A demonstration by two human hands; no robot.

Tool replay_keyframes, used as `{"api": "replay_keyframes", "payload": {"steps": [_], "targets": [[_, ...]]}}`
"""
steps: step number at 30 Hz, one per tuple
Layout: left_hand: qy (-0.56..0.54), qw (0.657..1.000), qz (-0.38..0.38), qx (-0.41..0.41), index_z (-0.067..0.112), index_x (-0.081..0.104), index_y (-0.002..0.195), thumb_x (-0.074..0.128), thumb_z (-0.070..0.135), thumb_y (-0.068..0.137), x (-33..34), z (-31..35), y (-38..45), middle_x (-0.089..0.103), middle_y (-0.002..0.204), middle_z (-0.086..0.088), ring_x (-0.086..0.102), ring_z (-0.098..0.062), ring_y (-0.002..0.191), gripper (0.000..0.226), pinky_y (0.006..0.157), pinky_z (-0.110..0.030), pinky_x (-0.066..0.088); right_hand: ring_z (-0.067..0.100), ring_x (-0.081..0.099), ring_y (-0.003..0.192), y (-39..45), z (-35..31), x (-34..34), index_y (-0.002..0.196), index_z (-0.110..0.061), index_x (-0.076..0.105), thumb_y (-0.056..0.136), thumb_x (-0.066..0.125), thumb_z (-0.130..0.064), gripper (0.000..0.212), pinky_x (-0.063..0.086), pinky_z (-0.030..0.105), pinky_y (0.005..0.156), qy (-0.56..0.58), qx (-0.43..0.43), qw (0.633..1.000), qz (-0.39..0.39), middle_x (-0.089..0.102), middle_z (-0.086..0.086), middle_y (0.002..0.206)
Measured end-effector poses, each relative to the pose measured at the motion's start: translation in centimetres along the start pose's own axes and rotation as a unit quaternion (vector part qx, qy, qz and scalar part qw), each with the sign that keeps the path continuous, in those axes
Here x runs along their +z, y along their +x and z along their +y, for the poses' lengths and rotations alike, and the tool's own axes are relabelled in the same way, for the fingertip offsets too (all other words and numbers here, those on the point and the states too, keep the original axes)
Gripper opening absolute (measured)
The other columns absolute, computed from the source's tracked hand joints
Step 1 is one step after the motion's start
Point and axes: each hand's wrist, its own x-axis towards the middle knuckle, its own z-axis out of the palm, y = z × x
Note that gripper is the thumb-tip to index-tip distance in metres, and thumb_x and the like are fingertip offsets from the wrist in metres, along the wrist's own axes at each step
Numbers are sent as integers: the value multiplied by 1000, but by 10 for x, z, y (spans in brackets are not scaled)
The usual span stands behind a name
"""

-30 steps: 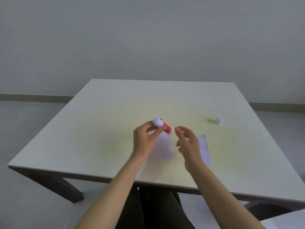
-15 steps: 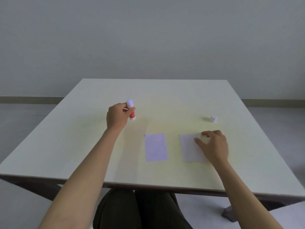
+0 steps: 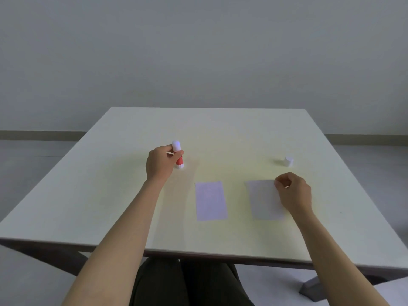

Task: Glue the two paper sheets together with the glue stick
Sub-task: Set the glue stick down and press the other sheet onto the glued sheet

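Standing glue stick in left hand, right hand pinching paper sheet

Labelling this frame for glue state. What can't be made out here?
- Head view: whether glue is on either pale rectangular paper sheet, left or right; too faint.
- Right sheet's far right corner: covered by the right hand, so whether it is pinched is unclear.
- Red-and-white glue stick: middle hidden by the left hand.
- Small white cap: too small to identify.
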Motion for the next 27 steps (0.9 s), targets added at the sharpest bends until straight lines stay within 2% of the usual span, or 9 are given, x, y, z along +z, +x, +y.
{"api": "replay_keyframes", "payload": {"steps": [4, 7, 9, 11, 13, 16, 18, 23, 27], "targets": [[-29, 999, -16, -6, 29, 67, 84, 64, 38, 77, 1, -6, 0, 66, 66, 27, 60, 10, 62, 13, 58, -24, 37, 25, 56, 77, 5, -11, -11, 90, -9, 66, 89, 57, -10, 9, 40, 29, 67, 101, 17, 995, 1, 63, 4, 79], [-50, 998, -42, -24, 30, 44, 138, 74, 43, 73, -3, -10, -2, 61, 107, 20, 62, -4, 84, 73, 70, -27, 43, 20, 51, 59, 2, -31, -18, 88, -6, 64, 89, 57, -5, 7, 42, 14, 47, 208, -1, 978, -33, 59, 0, 68], [-55, 998, -18, -13, 28, 30, 145, 77, 43, 71, -6, -5, -7, 51, 126, 12, 55, -9, 104, 90, 81, -29, 43, 15, 49, 55, -1, -48, -20, 87, -6, 63, 88, 57, -4, 6, 36, 5, 38, 251, -15, 967, -52, 58, 0, 66], [-100, 992, 69, 29, 25, 39, 140, 74, 40, 75, -10, 9, -20, 49, 128, 5, 53, -10, 108, 76, 82, -27, 43, 15, 49, 55, -3, -66, -16, 86, -6, 62, 89, 57, -5, 6, 36, 5, 38, 273, -36, 959, -70, 58, 1, 65], [-158, 978, 114, 71, 22, 59, 118, 67, 34, 81, -13, 27, -39, 59, 107, 3, 60, -12, 89, 39, 73, -28, 49, 15, 48, 54, -6, -81, -4, 87, -4, 61, 89, 56, -3, 6, 39, 11, 44, 273, -58, 957, -86, 57, 2, 63], [-221, 973, -63, 6, 25, 70, 83, 66, 28, 83, -13, 44, -69, 70, 78, 9, 67, -10, 65, 6, 61, -24, 50, 15, 49, 56, -11, -98, 21, 85, -7, 60, 89, 56, -3, 7, 38, 24, 53, 242, -65, 963, -104, 58, 4, 67], [-243, 956, -152, -58, 22, 72, 76, 68, 23, 82, -10, 43, -84, 71, 71, 9, 67, -5, 58, 8, 57, -19, 48, 15, 50, 57, -16, -102, 36, 85, -9, 61, 89, 56, -6, 7, 38, 26, 55, 218, -63, 967, -115, 60, 5, 73], [-265, 947, -127, -133, 13, 71, 73, 70, 13, 82, -10, 32, -93, 69, 68, 1, 62, -2, 50, 9, 57, -22, 46, 12, 52, 55, -26, -94, 49, 88, -12, 64, 88, 61, -17, 7, 40, 25, 53, 189, -57, 970, -144, 65, -1, 69], [-257, 945, -125, -159, 17, 72, 71, 73, 15, 78, -14, 28, -93, 70, 68, 4, 64, -2, 52, 7, 58, -22, 45, 12, 51, 49, -33, -81, 53, 71, -12, 64, 86, 63, -14, 15, 38, 19, 47, 170, -32, 965, -196, 65, -4, 60]]}}
